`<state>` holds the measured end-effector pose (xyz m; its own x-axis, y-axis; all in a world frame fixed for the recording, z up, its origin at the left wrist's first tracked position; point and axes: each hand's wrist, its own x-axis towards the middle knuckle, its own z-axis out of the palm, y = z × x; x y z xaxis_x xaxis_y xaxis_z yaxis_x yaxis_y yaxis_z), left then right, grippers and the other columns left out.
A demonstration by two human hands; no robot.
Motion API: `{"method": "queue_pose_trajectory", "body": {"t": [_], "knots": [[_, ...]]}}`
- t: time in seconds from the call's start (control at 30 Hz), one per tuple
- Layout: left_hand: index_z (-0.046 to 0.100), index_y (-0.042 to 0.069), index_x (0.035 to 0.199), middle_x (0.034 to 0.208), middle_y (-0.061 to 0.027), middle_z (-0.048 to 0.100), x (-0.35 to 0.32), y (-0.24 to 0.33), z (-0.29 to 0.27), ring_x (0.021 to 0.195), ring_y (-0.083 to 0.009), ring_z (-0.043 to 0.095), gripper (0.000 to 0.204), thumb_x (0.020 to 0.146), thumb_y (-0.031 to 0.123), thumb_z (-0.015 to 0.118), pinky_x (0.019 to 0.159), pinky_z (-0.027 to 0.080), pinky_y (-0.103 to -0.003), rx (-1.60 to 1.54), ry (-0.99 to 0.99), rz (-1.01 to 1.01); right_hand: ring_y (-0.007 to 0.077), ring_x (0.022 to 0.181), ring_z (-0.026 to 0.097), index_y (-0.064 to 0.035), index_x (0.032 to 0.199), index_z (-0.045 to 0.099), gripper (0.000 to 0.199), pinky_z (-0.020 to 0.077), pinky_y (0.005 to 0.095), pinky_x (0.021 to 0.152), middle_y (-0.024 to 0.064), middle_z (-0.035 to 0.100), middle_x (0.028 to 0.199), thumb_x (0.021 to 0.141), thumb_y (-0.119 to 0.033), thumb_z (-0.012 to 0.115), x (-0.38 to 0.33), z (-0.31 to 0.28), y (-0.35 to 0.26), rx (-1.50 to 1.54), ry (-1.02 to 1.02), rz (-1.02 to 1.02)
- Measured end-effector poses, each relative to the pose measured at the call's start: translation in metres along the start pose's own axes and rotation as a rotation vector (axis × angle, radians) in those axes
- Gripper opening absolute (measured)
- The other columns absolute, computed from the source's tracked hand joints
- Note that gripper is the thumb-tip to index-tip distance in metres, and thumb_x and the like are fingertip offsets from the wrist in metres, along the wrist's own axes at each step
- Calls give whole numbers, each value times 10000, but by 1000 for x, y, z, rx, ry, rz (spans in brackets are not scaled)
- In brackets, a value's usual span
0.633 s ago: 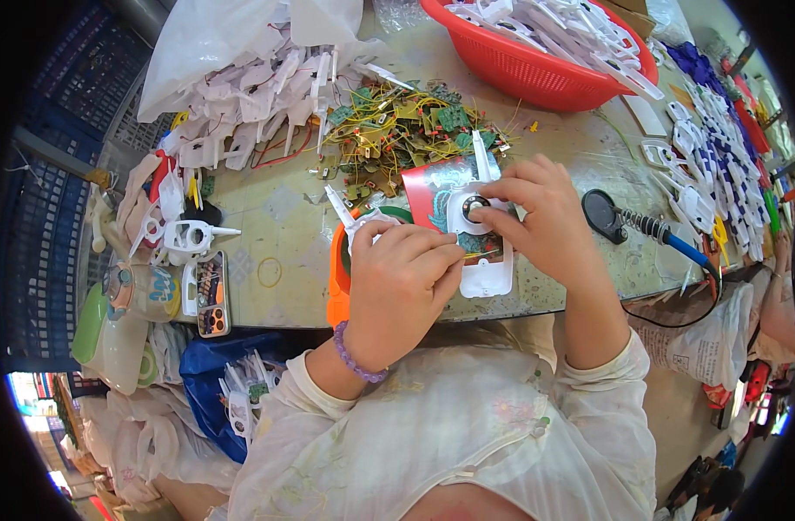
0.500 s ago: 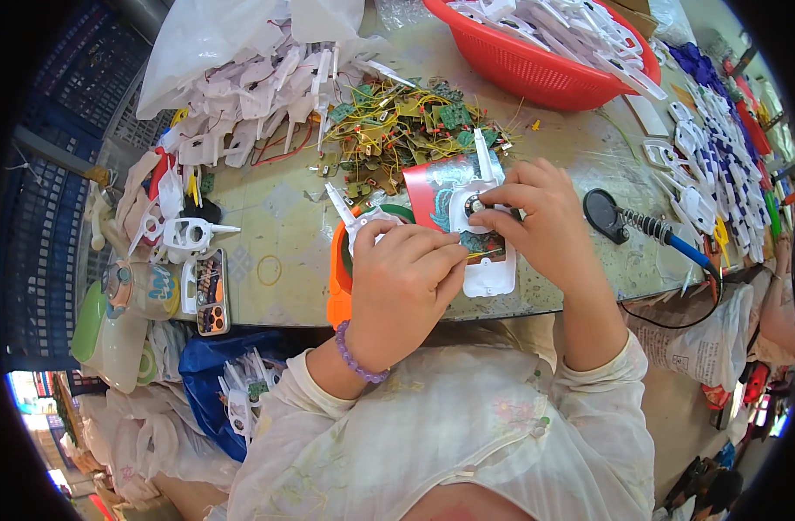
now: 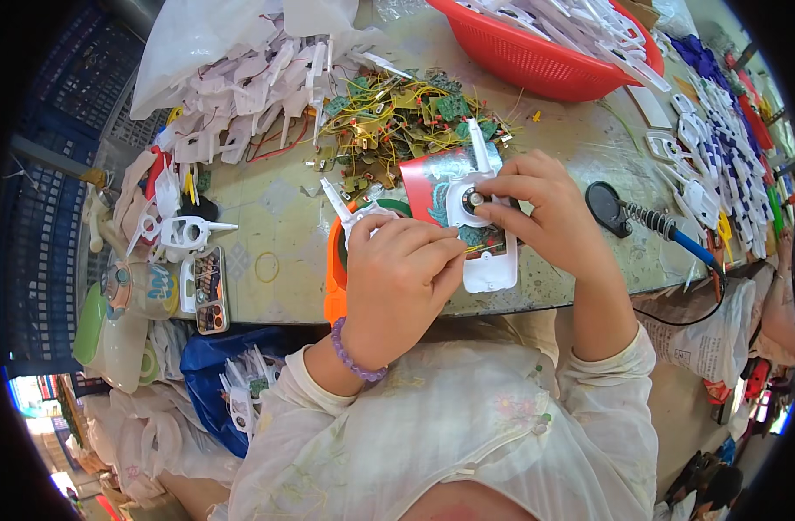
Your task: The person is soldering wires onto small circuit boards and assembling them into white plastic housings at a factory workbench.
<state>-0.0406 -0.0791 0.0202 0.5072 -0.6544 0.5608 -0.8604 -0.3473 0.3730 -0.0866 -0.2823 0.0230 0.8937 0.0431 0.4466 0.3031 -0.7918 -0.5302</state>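
On the table in front of me lies a white plastic housing [image 3: 488, 280] with a long thin spike, over a red and teal printed sheet [image 3: 419, 184]. My right hand [image 3: 545, 208] pinches a small round metal-centred part [image 3: 474, 199] seated in the housing. My left hand [image 3: 406, 269] is palm down with curled fingers, its fingertips at the housing's left edge beside a green circuit board [image 3: 481, 236]. Whatever those fingertips grip is hidden. Partly under that hand, a second white spiked housing [image 3: 336, 201] rests on an orange ring-shaped holder [image 3: 336, 300].
Beyond my hands is a heap of circuit boards with yellow wires [image 3: 397, 130]. White housings pile at back left [image 3: 250, 95] and fill a red basket [image 3: 545, 69]. A blue-handled soldering iron [image 3: 691, 247] sits in its stand at right. A phone [image 3: 211, 291] lies left.
My right thumb and fingers have shifted slightly on the round part, exposing more of its metal centre. My left hand stays nearly in place. The whole view has shifted a little.
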Motion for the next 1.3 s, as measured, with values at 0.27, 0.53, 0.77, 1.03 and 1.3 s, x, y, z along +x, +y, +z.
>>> {"method": "queue_pose_trajectory", "body": {"t": [0.27, 0.53, 0.77, 1.03, 1.3], "knots": [[701, 31, 832, 751, -86, 660, 5, -15, -12, 688, -225, 623, 82, 766, 80, 696, 656, 449, -314, -530, -20, -306, 291, 833, 576, -21, 942, 669, 220, 444, 395, 747, 129, 628, 888, 777, -165, 692, -16, 3, -11, 28, 189, 264], [689, 68, 812, 817, -73, 648, 2, -9, -10, 783, -244, 601, 70, 742, 63, 692, 717, 453, -352, -189, -44, -200, 246, 864, 570, -74, 874, 696, 164, 429, 393, 768, 26, 660, 844, 716, -40, 667, 13, 2, -1, -199, -125, -149], [658, 53, 800, 886, -72, 663, 9, -12, 10, 832, -263, 624, 106, 702, 74, 693, 723, 487, -360, -157, -27, 44, 276, 932, 573, -67, 954, 669, 255, 433, 399, 875, 69, 647, 935, 703, -28, 693, 4, 3, -7, -157, 247, -189], [686, 45, 797, 859, -61, 659, 9, -11, 3, 792, -259, 603, 93, 709, 73, 694, 702, 479, -352, -210, -92, -94, 111, 830, 572, 10, 1015, 596, 151, 458, 234, 750, 66, 628, 931, 875, -35, 631, -120, -22, 30, 31, 1140, 501], [642, 18, 744, 952, -90, 634, 6, -8, 4, 815, -268, 606, 106, 693, 95, 694, 710, 485, -351, -190, -14, -216, 35, 554, 422, -48, 952, 570, 143, 315, 187, 490, -24, 522, 700, 869, -102, 673, -152, -63, 71, 271, 1364, 542]]}}
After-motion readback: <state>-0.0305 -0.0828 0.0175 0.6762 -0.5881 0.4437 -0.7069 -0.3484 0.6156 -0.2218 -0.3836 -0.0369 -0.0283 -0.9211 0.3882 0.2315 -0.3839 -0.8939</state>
